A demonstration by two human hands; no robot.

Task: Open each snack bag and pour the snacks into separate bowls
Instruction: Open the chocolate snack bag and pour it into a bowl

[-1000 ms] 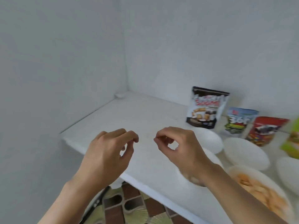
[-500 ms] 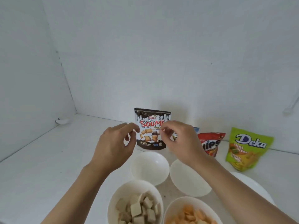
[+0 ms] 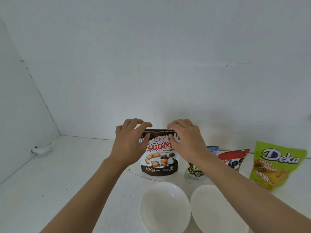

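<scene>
The brown-and-white stand-up snack pouch (image 3: 159,158) stands upright on the white bench (image 3: 67,174), near the back wall and behind two white round bowls.

The left hand (image 3: 129,142) grips the pouch's top left corner. Its fingers (image 3: 144,124) curl over the sealed top edge, and its thumb presses on the front face.

The right hand (image 3: 186,140) grips the top right corner in the same way. Its fingers (image 3: 173,125) are clamped on the top edge.

The left white bowl (image 3: 165,207) and the right white bowl (image 3: 217,211) sit side by side, just apart.

To the right of the pouch stand three more bags in a row:
- a small blue-topped bag (image 3: 195,172), partly hidden by the right forearm;
- a red snack bag (image 3: 234,160);
- a green snack bag (image 3: 276,165), tilted.
</scene>
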